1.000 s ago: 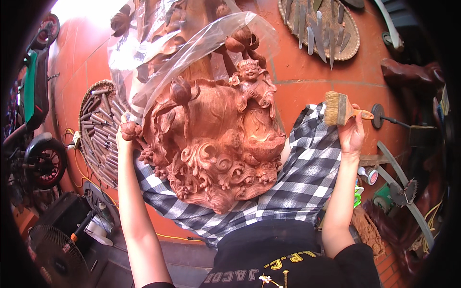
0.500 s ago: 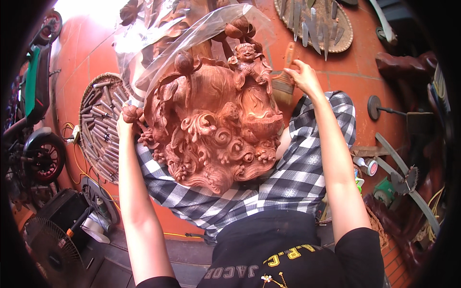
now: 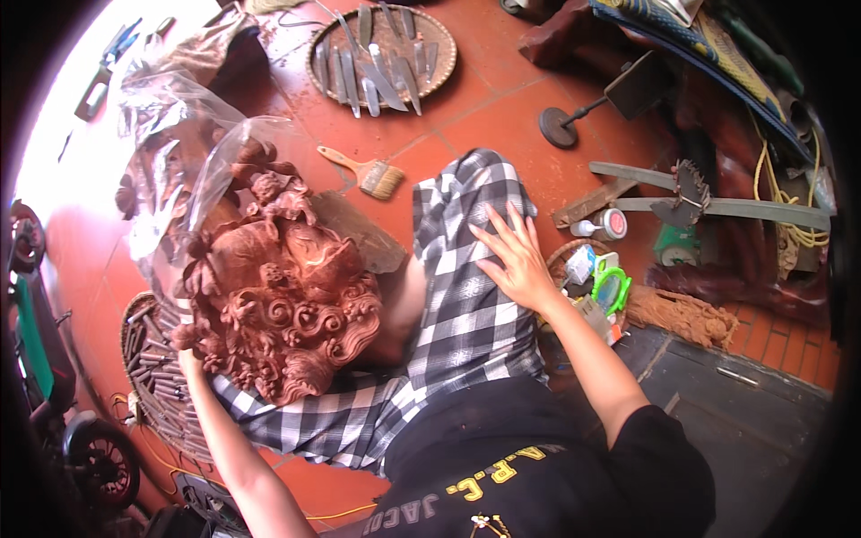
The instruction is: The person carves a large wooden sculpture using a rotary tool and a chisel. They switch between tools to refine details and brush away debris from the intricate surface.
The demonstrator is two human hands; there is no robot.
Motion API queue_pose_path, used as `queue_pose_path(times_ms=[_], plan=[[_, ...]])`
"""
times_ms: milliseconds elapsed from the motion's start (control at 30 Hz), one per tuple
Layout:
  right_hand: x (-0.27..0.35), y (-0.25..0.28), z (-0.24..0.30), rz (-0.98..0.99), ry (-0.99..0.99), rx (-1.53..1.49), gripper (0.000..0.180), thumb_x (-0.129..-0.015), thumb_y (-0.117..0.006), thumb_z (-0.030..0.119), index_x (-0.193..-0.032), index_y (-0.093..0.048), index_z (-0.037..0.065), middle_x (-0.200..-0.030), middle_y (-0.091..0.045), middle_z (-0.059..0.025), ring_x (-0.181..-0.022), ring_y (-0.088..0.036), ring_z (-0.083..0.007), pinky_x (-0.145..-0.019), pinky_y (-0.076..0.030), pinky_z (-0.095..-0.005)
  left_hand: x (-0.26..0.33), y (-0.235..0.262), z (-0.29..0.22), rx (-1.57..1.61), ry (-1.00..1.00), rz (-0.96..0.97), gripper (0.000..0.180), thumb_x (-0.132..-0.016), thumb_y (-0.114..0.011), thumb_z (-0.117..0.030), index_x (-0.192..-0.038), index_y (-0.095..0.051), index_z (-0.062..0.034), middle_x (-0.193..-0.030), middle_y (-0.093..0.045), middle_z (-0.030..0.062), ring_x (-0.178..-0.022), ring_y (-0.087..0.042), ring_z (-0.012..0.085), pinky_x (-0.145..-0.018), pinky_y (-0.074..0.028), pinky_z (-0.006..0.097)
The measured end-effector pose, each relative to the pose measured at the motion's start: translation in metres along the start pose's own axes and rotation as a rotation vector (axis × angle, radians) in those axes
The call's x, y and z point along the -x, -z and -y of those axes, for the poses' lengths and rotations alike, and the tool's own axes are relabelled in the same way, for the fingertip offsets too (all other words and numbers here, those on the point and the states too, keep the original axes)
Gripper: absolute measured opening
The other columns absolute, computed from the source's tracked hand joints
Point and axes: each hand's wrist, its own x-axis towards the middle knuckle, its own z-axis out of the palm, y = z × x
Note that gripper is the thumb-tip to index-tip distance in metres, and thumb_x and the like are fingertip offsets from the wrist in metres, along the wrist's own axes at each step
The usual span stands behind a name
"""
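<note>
A large reddish-brown wood carving (image 3: 287,305), with a figure and curling wave shapes, leans between my legs. My left hand (image 3: 190,362) is at its left edge, closed round a rounded knob there; most of the fingers are hidden. Clear plastic sheeting (image 3: 170,148) covers the carving's far end. My right hand (image 3: 516,260) rests on my right knee, fingers spread and nothing in it. Beyond that knee a flat brush (image 3: 381,179) with a wooden handle lies on the tiles, apart from both hands.
A round woven tray (image 3: 439,76) of blades sits at the far side. Another tray (image 3: 134,314) holds many carving tools on the left. To the right are a basket with small containers and a green tape roll (image 3: 612,289), a black mallet-like tool (image 3: 558,128) and a motorbike wheel (image 3: 100,459) at left.
My right hand has left the brush's handle and come back to my right knee, fingers spreading. My view has swung to the right. The left hand stays at the carving's edge.
</note>
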Motion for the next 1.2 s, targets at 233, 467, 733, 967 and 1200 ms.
queue_pose_path(times_ms=[233,467,733,967,1200], plan=[[-0.111,0.020,-0.021,-0.405,-0.057,-0.337,0.014,-0.089,-0.068,0.015,-0.093,-0.069,0.001,-0.087,-0.072,-0.0162,-0.077,-0.071,-0.0278,-0.066,-0.055,-0.0374,0.091,0.064,-0.084,0.336,0.333,0.052,0.072,-0.086,-0.062,-0.023,-0.150,-0.033,-0.0050,-0.145,-0.047,0.0246,-0.133,-0.048,0.0339,-0.108,-0.037,0.040],[-0.302,-0.047,-0.088,0.026,-0.275,0.072,0.055,-0.085,-0.060,0.009,-0.138,-0.050,0.019,-0.115,-0.067,-0.0171,-0.109,-0.064,-0.0373,-0.093,-0.051,-0.0485,0.118,0.078,-0.177,-0.042,0.637,-0.219,0.062,-0.086,-0.064,-0.038,-0.140,-0.048,-0.0113,-0.133,-0.058,0.0174,-0.119,-0.056,0.0370,-0.097,-0.044,0.044],[-0.325,-0.060,-0.113,0.165,-0.276,0.161,0.045,-0.084,-0.052,0.005,-0.123,-0.067,0.022,-0.126,-0.063,-0.0131,-0.117,-0.060,-0.0332,-0.098,-0.049,-0.0470,0.112,0.088,-0.182,-0.133,0.671,-0.200,0.057,-0.082,-0.069,-0.031,-0.133,-0.051,-0.0147,-0.125,-0.062,0.0188,-0.111,-0.060,0.0394,-0.091,-0.046,0.046],[-0.291,-0.044,-0.124,0.251,-0.304,0.173,0.041,-0.091,-0.055,0.046,-0.103,-0.076,0.013,-0.108,-0.070,-0.0181,-0.105,-0.066,-0.0359,-0.092,-0.051,-0.0484,0.101,0.094,-0.187,-0.118,0.705,-0.131,0.056,-0.085,-0.061,-0.039,-0.135,-0.050,-0.0167,-0.124,-0.063,0.0189,-0.111,-0.061,0.0392,-0.090,-0.048,0.047],[-0.296,-0.046,-0.114,0.332,-0.334,0.431,0.071,-0.084,-0.057,0.064,-0.096,-0.073,-0.005,-0.106,-0.068,-0.0293,-0.106,-0.065,-0.0430,-0.090,-0.051,-0.0492,0.096,0.099,-0.189,-0.086,0.737,-0.136,0.052,-0.085,-0.056,-0.037,-0.132,-0.053,-0.0145,-0.123,-0.064,0.0190,-0.111,-0.061,0.0389,-0.092,-0.048,0.047]])
